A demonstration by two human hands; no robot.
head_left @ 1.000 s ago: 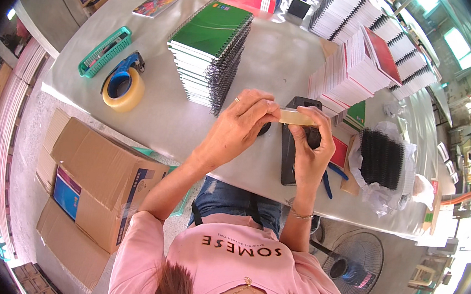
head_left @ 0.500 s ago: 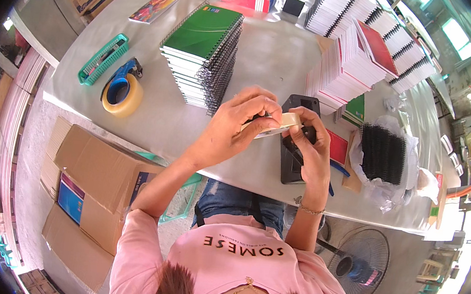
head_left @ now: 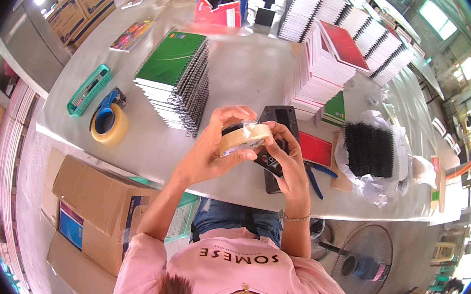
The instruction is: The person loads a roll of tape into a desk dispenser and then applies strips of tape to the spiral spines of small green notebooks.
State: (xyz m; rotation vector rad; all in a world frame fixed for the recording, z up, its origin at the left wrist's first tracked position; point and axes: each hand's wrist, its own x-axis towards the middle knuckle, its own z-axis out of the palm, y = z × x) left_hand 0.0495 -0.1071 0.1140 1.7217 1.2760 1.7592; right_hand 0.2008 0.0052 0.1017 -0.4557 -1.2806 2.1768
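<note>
A roll of clear yellowish tape point(head_left: 246, 136) is held up over the near part of the table. My left hand point(head_left: 209, 153) wraps round its left side, thumb underneath and fingers over the top. On the other side, my right hand point(head_left: 286, 159) pinches the roll's edge between thumb and fingers. Behind and below my right hand lies a black rectangular device point(head_left: 277, 116), partly hidden by it. Just right of that are a small red notebook point(head_left: 314, 149) and blue-handled pliers point(head_left: 315, 183). A stack of green spiral notebooks point(head_left: 170, 61) stands beyond my left hand.
At left lie a tape dispenser point(head_left: 110, 123) and a teal basket point(head_left: 89, 90). White pages with a red cover point(head_left: 322, 70) are piled at right, beside black binding coils point(head_left: 368, 150) in plastic. An open carton point(head_left: 95, 190) and a fan point(head_left: 363, 264) stand below the table edge.
The tape roll has been turned so more of its edge and inner side shows. Both hands still hold it, my left fingers now spread wider around it. The whole view has shifted slightly.
</note>
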